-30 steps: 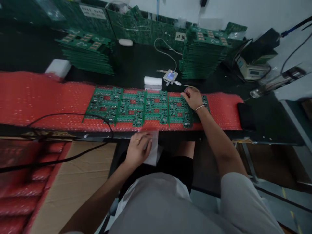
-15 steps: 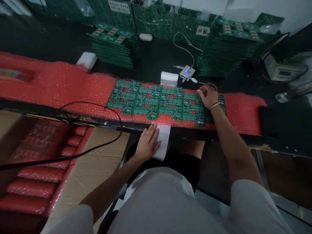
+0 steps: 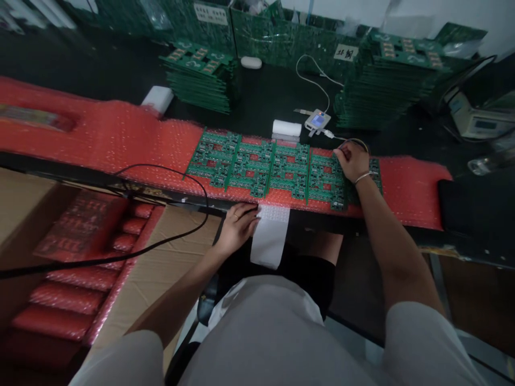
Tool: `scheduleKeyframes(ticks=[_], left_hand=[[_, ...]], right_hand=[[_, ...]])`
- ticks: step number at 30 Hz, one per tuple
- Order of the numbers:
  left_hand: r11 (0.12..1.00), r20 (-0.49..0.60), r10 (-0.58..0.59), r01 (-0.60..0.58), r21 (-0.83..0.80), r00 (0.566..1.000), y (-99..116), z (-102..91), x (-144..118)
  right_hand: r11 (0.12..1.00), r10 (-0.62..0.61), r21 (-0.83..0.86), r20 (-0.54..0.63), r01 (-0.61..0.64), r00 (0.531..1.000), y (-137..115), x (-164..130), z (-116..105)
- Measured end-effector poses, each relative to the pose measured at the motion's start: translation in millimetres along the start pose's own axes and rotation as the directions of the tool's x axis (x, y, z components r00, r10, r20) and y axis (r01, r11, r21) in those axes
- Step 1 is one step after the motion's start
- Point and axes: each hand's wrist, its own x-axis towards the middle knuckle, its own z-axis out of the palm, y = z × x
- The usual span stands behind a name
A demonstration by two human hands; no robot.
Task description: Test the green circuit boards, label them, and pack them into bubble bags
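Observation:
Green circuit boards (image 3: pixel 249 161) lie side by side on red bubble wrap (image 3: pixel 161 142). Over the right part of the row, my right hand (image 3: pixel 354 162) is closed in a pinch on the end of a thin cable, held down at the board. The tip in its fingers is hidden. This cable (image 3: pixel 340 138) runs to a small white device (image 3: pixel 317 121) with a lit screen. At the table's front edge my left hand (image 3: pixel 238 228) has its fingers bent and pinched at the left edge of a hanging white label strip (image 3: pixel 271 236), printed with rows of small labels near its top.
Tall stacks of green boards stand at the back left (image 3: pixel 201 75) and back right (image 3: pixel 394 80). A white roll (image 3: pixel 286 128) sits behind the row. A black cable (image 3: pixel 177 236) loops at the left, above an open carton (image 3: pixel 173 257) with red-wrapped packs.
My left hand has gone from lying flat with fingers stretched over the label strip to a pinch at its left edge. My right hand stays at the same board. The view has shifted slightly.

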Motion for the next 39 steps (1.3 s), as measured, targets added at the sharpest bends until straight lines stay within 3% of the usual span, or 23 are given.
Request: scheduleKeyframes(ticks=[13,22,31,39], left_hand=[[0.993,0.003,-0.023,0.023,-0.117,1.000,-8.4,1.2,4.1],[0.988,0.120,0.074,-0.090,0.129,0.990,-11.9,4.2,-17.4],[0.989,0.048,0.045,-0.051,0.140,0.998,-6.8,2.1,-11.7],[1.000,0.008,0.012,-0.012,0.009,1.000,-10.4,1.0,1.3]], right_hand=[[0.999,0.035,-0.028,-0.054,-0.036,0.998,-5.0,-2.8,-6.1],[0.999,0.049,-0.019,-0.052,-0.050,0.997,-2.3,-4.1,-3.7],[0.998,0.059,0.007,-0.038,-0.059,0.997,-5.2,-4.0,-5.7],[0.998,0.057,-0.008,-0.031,-0.058,0.998,-4.9,-3.7,-6.1]])
